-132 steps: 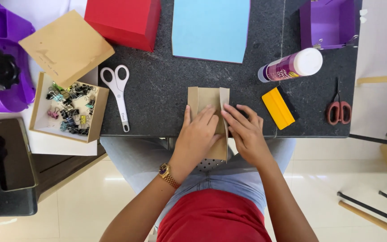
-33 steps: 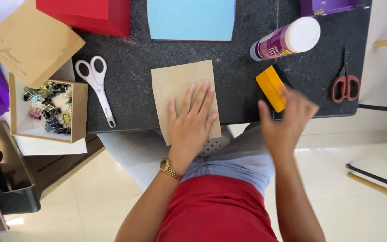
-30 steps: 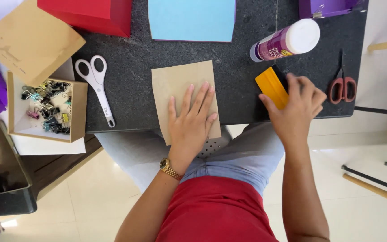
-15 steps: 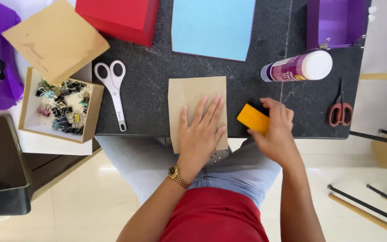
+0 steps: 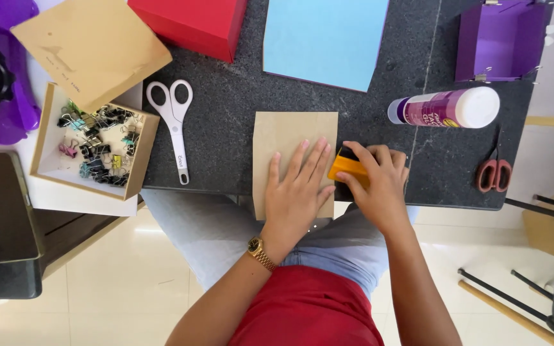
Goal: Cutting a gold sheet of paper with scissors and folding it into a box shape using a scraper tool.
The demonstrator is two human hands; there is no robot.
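Brown paper (image 5: 290, 138), one folded sheet, lies at the near edge of the dark table (image 5: 226, 122), overhanging it slightly. One left hand (image 5: 296, 195) presses flat on it, fingers spread wide. One right hand (image 5: 376, 182) grips one orange scraper (image 5: 349, 170), closed around it, its edge touching the paper's right side. Two scissors are on the table: a white pair (image 5: 174, 125) to the left, a red pair (image 5: 494, 172) at far right. One glue stick (image 5: 447, 107) lies right of the paper. Farther off lie one blue sheet (image 5: 325, 38), one red box (image 5: 190, 22) and one purple box (image 5: 501, 38). One open box of binder clips (image 5: 94, 144) sits left, off the table.
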